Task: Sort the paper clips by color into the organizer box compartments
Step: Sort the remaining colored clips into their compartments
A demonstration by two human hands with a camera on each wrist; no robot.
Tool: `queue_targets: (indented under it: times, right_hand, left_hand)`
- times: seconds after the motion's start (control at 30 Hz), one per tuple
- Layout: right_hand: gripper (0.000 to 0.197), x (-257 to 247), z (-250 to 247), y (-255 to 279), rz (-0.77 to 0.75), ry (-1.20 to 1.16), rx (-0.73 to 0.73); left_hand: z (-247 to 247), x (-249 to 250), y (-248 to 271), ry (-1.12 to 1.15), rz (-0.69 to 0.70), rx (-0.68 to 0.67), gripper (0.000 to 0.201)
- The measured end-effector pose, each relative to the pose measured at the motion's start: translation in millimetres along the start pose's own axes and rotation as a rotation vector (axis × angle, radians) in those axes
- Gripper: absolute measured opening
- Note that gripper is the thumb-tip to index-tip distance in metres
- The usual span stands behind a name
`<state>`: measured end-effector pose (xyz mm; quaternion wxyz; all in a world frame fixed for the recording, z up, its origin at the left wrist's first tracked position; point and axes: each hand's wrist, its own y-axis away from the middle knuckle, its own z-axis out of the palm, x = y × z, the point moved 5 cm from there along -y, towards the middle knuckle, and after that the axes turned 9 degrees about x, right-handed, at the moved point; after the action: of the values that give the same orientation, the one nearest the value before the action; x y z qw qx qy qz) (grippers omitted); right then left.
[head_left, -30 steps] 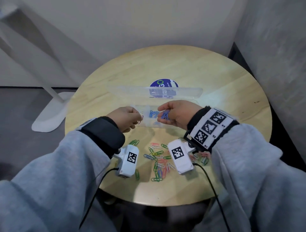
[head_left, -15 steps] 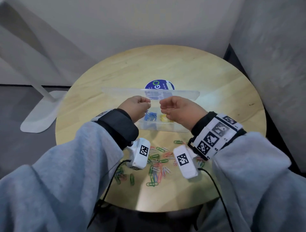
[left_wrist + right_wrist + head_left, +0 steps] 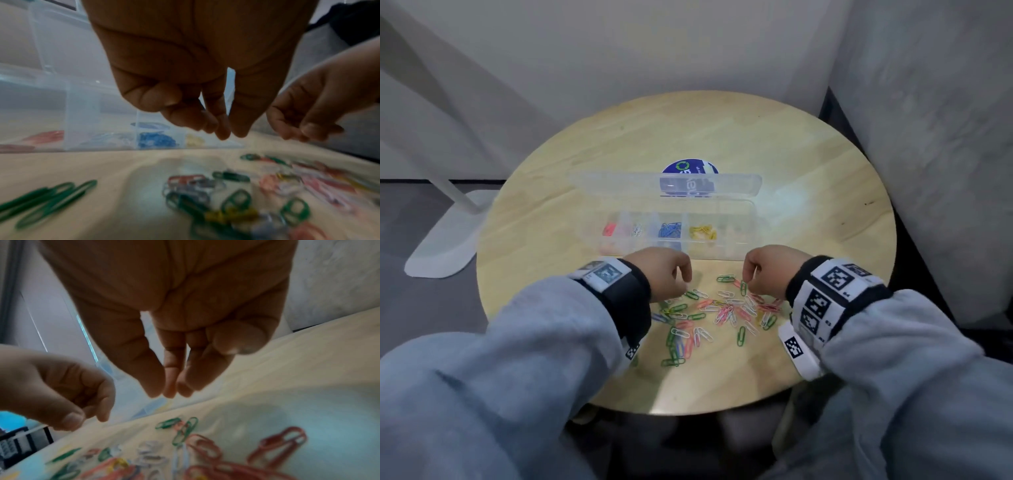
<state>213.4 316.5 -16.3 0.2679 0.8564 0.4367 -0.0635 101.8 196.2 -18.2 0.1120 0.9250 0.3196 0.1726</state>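
Note:
The clear organizer box (image 3: 726, 255) lies open on the round table, lid (image 3: 619, 185) folded back. Its compartments hold red clips (image 3: 608, 229), white clips (image 3: 637, 230), blue clips (image 3: 669, 230) and yellow clips (image 3: 702, 232). In front of it a loose pile of mixed paper clips (image 3: 722, 308) is spread out. My left hand (image 3: 681, 284) hovers over the pile's left part, fingers hanging curled and empty (image 3: 226, 134). My right hand (image 3: 748, 281) hovers over a green clip (image 3: 185, 430) at the pile's far right, fingers pointing down with nothing between them (image 3: 170, 392).
The wooden table (image 3: 756, 137) has a blue round sticker (image 3: 688, 166) behind the lid. A white stand base (image 3: 441, 250) sits on the floor at the left. A grey wall (image 3: 928, 171) closes in on the right. Three green clips (image 3: 47, 199) lie apart, left of the pile.
Both hands have drawn back from above the box to the loose pile. The blue clip that the right hand pinched a second ago is no longer in it.

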Motion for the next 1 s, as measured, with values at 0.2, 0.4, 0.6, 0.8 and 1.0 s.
queue_targets:
  times: [0.2,0.4,0.6,0.8,1.0]
  right_hand:
    - [0.038,0,5,-6,-0.013,0.129,-0.044]
    - [0.033,-2,17,-14,-0.063,0.208,-0.068]
    - [0.014,-4,19,-21,-0.047,0.257,-0.085]
    - [0.008,-1,21,-21,0.020,0.237,-0.152]
    - [0.021,-1,10,-22,0.039,-0.323,-0.070]
  left_hand:
    - [16,13,-4,-0.185,0.074,-0.063,0.028]
    - [27,6,-9,-0.212,0.062,-0.073,0.018]
    - [28,1,-12,-0.151,0.032,-0.068,0.007]
    - [30,0,-12,-0.075,0.024,-0.079,0.011]
    - [18,-10,-7,0.272,-0.064,-0.034,0.019]
